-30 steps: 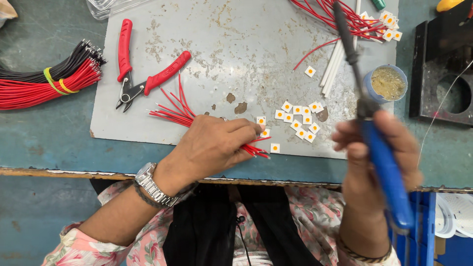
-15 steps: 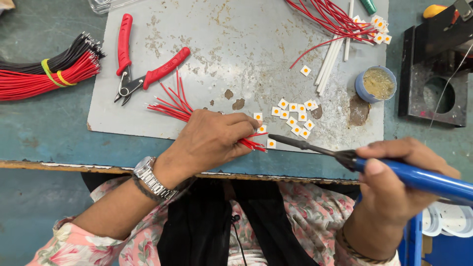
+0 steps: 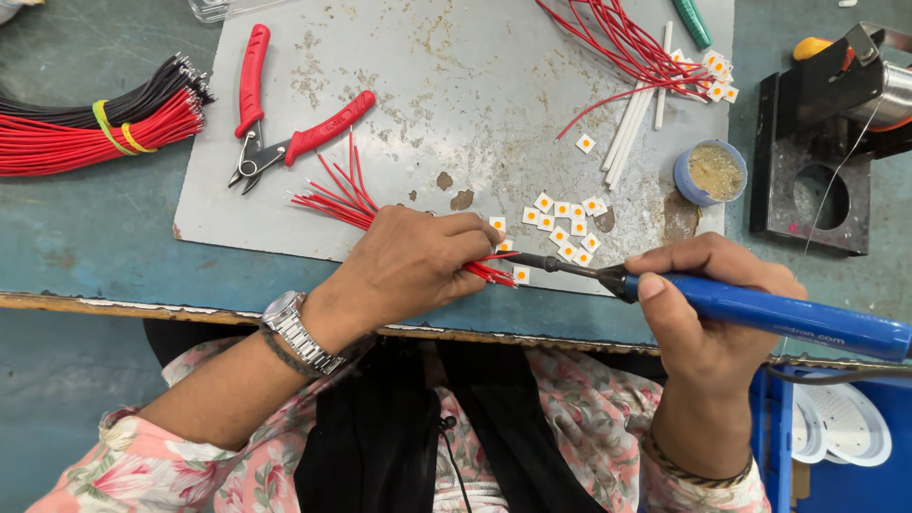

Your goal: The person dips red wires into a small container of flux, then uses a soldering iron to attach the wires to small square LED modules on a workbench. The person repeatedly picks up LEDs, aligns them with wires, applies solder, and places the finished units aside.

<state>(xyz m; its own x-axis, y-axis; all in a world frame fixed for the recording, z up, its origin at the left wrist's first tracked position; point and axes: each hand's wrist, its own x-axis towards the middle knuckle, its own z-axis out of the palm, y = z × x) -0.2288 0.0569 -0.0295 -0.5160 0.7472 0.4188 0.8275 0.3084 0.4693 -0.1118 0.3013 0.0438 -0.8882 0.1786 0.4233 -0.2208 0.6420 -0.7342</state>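
I see my left hand closed around a small bunch of short red wires, pinning them against the grey mat near its front edge. The wires fan out behind my knuckles toward the upper left, and their stripped ends poke out past my fingertips on the right. My right hand is wrapped around the blue handle of a soldering iron, held like a pen and lying nearly level. Its dark tip points left and sits right at the wire ends, just beside a small white square chip; I cannot tell whether the tip actually touches it.

Just behind the tip lies a loose cluster of white square chips with yellow centres. A small blue pot of brownish paste stands to their right on the mat. Red-handled cutters lie open on the left part of the mat. A larger bundle of red and black wires, tied with yellow bands, rests on the blue-green worktop beyond the mat's left edge. More red wires and a few white sleeves lie at the top right, near another group of chips. A black stand sits at the far right.
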